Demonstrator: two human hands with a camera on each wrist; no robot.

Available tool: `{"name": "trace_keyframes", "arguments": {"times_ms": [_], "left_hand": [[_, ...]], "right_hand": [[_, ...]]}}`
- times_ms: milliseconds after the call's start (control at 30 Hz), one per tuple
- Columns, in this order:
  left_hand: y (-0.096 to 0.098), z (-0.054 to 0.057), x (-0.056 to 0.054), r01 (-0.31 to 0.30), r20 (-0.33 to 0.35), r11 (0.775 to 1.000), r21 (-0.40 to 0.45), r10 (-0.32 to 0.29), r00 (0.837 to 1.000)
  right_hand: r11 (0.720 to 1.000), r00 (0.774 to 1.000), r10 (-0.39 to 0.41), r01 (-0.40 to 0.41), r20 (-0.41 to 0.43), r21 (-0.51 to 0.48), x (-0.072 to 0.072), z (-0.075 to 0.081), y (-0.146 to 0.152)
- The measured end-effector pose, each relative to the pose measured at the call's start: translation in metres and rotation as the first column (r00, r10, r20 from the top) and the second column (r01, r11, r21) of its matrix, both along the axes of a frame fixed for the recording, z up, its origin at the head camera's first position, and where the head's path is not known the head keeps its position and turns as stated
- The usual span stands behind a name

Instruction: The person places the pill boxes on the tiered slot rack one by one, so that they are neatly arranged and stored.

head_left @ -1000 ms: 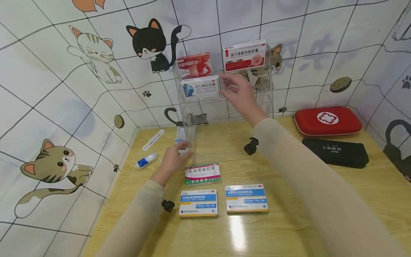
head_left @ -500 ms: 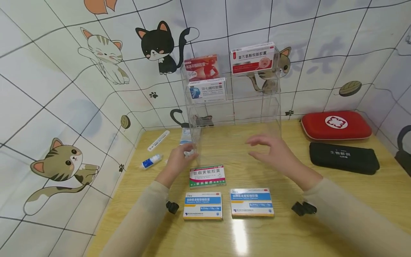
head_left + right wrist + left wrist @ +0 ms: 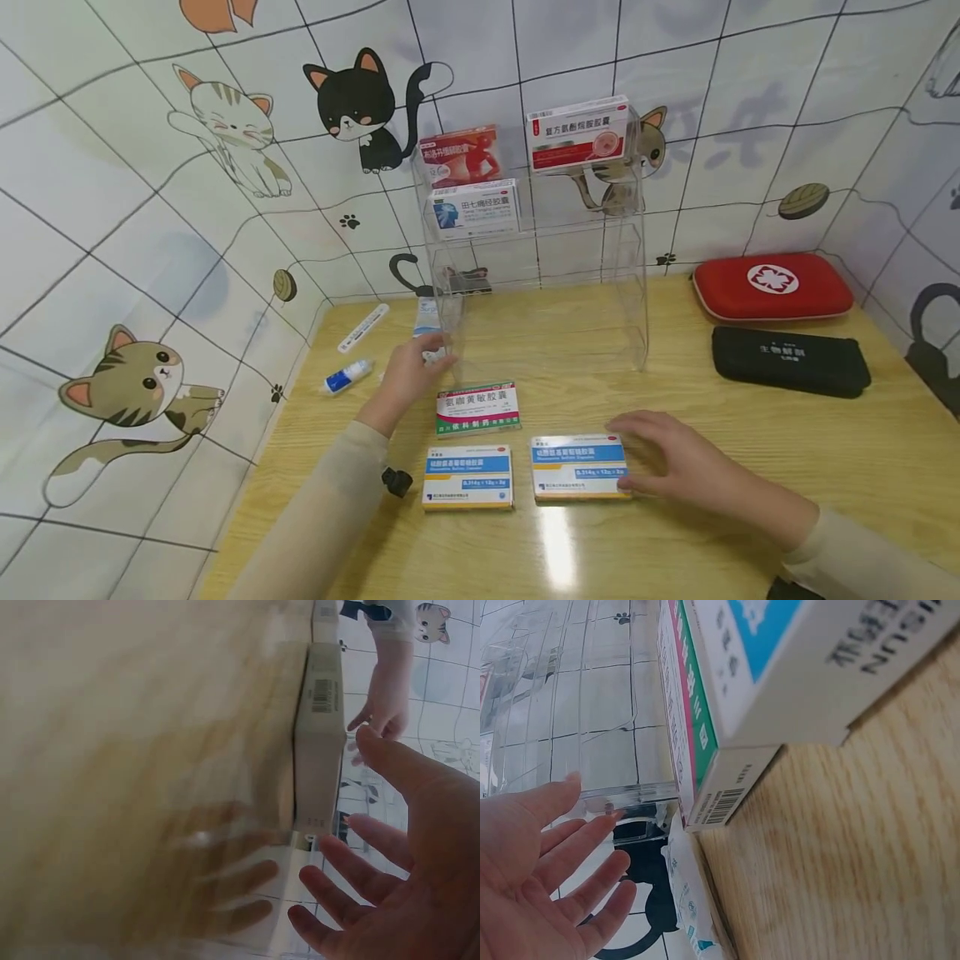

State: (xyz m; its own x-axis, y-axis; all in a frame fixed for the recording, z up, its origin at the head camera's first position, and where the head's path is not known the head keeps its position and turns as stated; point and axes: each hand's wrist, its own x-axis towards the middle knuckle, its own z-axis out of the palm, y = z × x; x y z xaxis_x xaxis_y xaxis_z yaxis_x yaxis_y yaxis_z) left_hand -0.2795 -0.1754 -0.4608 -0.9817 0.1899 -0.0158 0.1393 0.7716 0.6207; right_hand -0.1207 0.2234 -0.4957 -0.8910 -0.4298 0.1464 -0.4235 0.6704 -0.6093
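My right hand (image 3: 675, 467) spans the right end of a blue-and-white medicine box (image 3: 579, 475) lying on the table; thumb and index sit at its near and far corners. In the right wrist view that hand (image 3: 375, 855) has its fingers spread beside the box's white end (image 3: 319, 757). My left hand (image 3: 411, 375) is at the left side of a clear acrylic rack (image 3: 577, 242), thumb and index tips apart at its front edge. A second blue-and-white box (image 3: 468, 479) and a green-and-white box (image 3: 477, 408) lie between the hands.
Upper tiers hold a red box (image 3: 460, 157), a white-and-blue box (image 3: 476, 209) and a red-and-white box (image 3: 577, 135). A red case (image 3: 772, 286) and black pouch (image 3: 791, 361) lie right; a small tube (image 3: 348, 377), white strip (image 3: 363, 327) and Surg-labelled packet (image 3: 427, 318) lie left.
My right hand has come away from the white-and-blue box on the rack, down and right to the right-hand blue-and-white box. My left hand has stayed at the rack's side.
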Motion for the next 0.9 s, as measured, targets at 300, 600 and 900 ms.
{"name": "trace_keyframes", "arguments": {"times_ms": [300, 600, 900], "left_hand": [[-0.001, -0.003, -0.001, -0.006, -0.018, 1.0, 0.0, 0.006, 1.0], [0.0, -0.001, -0.001, -0.004, -0.02, 1.0, 0.011, 0.004, 1.0], [-0.001, -0.005, -0.002, -0.004, -0.016, 1.0, 0.006, 0.004, 1.0]], "right_hand": [[1.0, 0.998, -0.026, 0.025, 0.051, 0.018, 0.007, -0.003, 0.003], [0.992, 0.979, -0.112, 0.121, 0.173, -0.041, 0.005, 0.001, -0.004], [0.928, 0.991, -0.107, 0.126, 0.075, -0.351, 0.007, 0.009, -0.01]]}}
